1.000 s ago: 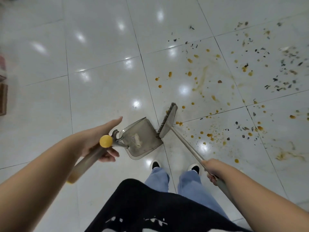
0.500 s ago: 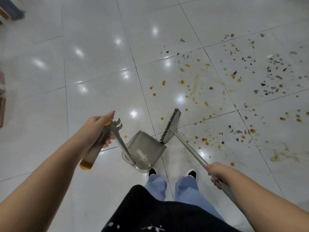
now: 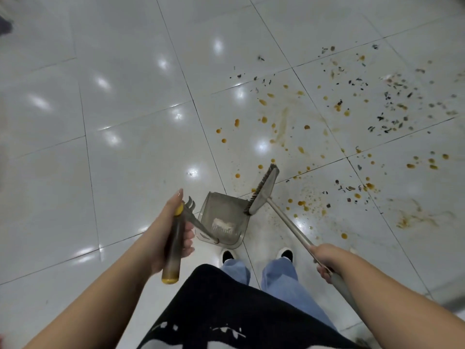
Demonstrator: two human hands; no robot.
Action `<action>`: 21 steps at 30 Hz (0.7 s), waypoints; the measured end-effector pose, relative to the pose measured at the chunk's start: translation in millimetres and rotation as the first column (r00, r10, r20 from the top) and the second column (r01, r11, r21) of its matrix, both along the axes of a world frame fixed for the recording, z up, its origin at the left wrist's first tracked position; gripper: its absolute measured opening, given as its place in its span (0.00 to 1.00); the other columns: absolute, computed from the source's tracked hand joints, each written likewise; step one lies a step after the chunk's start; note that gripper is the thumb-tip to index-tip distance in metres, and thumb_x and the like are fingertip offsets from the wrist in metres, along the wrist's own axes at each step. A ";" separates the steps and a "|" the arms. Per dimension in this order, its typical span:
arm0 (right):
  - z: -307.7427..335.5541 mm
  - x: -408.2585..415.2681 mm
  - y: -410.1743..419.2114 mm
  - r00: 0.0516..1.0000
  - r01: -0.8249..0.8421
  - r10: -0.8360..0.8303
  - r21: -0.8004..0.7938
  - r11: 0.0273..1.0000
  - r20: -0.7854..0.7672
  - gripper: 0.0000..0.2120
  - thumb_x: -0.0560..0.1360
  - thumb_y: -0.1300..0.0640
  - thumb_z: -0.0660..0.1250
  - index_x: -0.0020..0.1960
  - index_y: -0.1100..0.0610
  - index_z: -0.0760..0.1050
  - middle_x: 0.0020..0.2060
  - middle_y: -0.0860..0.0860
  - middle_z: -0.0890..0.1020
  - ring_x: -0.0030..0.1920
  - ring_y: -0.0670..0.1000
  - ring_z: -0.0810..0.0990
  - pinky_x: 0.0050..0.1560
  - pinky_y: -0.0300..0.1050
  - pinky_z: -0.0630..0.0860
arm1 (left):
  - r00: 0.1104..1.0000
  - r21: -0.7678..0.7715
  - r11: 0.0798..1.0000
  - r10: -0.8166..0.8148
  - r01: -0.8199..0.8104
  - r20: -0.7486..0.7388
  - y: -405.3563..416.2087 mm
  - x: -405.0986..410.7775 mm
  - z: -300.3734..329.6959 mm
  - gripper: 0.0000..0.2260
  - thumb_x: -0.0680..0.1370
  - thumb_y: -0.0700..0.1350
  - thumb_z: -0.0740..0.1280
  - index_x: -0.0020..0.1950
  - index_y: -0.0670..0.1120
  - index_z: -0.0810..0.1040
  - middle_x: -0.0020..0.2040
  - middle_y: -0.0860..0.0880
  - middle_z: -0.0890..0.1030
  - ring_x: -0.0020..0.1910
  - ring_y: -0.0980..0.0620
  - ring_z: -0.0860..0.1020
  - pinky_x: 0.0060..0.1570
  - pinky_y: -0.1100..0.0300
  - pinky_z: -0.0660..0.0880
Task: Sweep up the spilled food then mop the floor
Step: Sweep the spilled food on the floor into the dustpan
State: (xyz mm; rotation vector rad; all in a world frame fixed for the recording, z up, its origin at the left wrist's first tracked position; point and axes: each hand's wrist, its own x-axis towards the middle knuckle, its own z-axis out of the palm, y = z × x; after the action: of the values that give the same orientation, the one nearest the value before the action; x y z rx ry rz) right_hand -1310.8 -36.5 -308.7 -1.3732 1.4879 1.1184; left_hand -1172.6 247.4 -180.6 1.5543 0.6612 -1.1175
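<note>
With the dustpan [image 3: 222,222] as the fixed mark, the left hand [image 3: 171,230] sits just to its left, fingers curled round the dark, yellow-tipped dustpan handle [image 3: 173,248], thumb stretched up along it; the pan hangs tilted beneath, above the white tiled floor [image 3: 125,122], just ahead of the person's shoes [image 3: 227,255]. Its inside shows only a pale smear, with no swept food that can be made out. Touching the pan's right edge is the broom head [image 3: 263,188], bristles turned toward the pan, and its pale broom handle [image 3: 289,224] runs down to the right into the right hand [image 3: 324,259], which is closed round it. Further right of the pan, and beyond it, the spilled food [image 3: 352,122] lies spread over several tiles: orange drops, brownish smears and dark flecks, the nearest ones just beside the broom head, the thickest patch well apart at the far right. Judging by this, sweeping has hardly begun: nearly all the spill is left to gather, and the mopping has not started; no mop is in view.
</note>
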 end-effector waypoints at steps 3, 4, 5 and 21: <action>0.9 -1.9 4.3 1.000 0.007 -0.007 0.003 1.000 -0.012 0.20 0.80 0.47 0.55 0.38 0.61 0.66 0.23 0.53 0.65 0.16 0.47 0.61 0.19 0.29 0.61 | 0.998 -0.039 0.999 0.032 -0.030 0.045 -8.4 8.7 1.8 0.29 0.61 0.73 0.63 0.29 0.45 0.70 0.23 0.50 0.68 0.19 0.54 0.66 0.20 0.66 0.68; 0.8 -2.6 5.8 1.000 0.011 -0.011 0.000 1.000 -0.005 0.19 0.80 0.47 0.55 0.38 0.61 0.66 0.23 0.53 0.65 0.14 0.47 0.60 0.19 0.29 0.61 | 0.998 -0.057 0.998 0.029 -0.026 0.059 -10.0 11.6 3.0 0.29 0.63 0.72 0.62 0.29 0.45 0.70 0.23 0.50 0.68 0.19 0.54 0.66 0.20 0.66 0.68; 0.6 -3.1 6.7 1.000 0.011 -0.011 -0.005 1.000 0.003 0.19 0.80 0.48 0.55 0.39 0.61 0.67 0.24 0.53 0.66 0.14 0.46 0.60 0.19 0.29 0.61 | 0.997 -0.075 0.997 0.023 -0.017 0.076 -10.8 14.8 5.0 0.28 0.63 0.72 0.62 0.29 0.45 0.70 0.23 0.51 0.68 0.19 0.54 0.65 0.20 0.67 0.67; 16.5 26.8 13.3 0.935 -0.354 0.347 -0.141 0.924 -0.072 0.23 0.80 0.46 0.54 0.34 0.62 0.64 0.17 0.53 0.68 0.20 0.48 0.63 0.22 0.28 0.62 | 0.747 0.378 0.840 -0.528 0.390 0.403 28.5 80.8 53.0 0.40 0.45 0.82 0.60 0.25 0.44 0.73 0.19 0.49 0.67 0.16 0.53 0.63 0.17 0.64 0.61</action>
State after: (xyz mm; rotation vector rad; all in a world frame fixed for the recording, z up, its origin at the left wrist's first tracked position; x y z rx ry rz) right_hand -1284.0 -23.2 -292.2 -1.7837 1.4172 1.2823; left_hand -1091.8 275.9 -127.6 2.2263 0.0605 -0.9328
